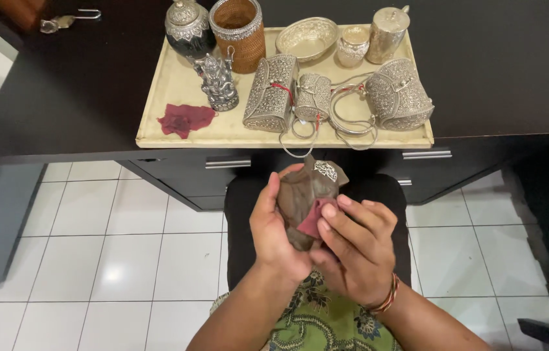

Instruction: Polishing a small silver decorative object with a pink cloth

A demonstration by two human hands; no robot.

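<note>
My left hand (pixel 273 229) cups a dark brown carved figure (pixel 302 188) with a small silver inlay near its top, held upright over my lap. My right hand (pixel 354 242) presses a small dark red cloth (pixel 314 218) against the figure's lower right side with its fingertips. Both hands sit just below the front edge of the dark desk. The underside of the figure is hidden by my palms.
A cream tray (pixel 177 88) on the dark desk (pixel 92 84) carries silver ornate purses (pixel 272 91), a silver statuette (pixel 218 81), a woven holder (pixel 238 34), a bowl (pixel 306 37), lidded jars and a second red cloth (pixel 185 119). Drawers and white floor tiles lie below.
</note>
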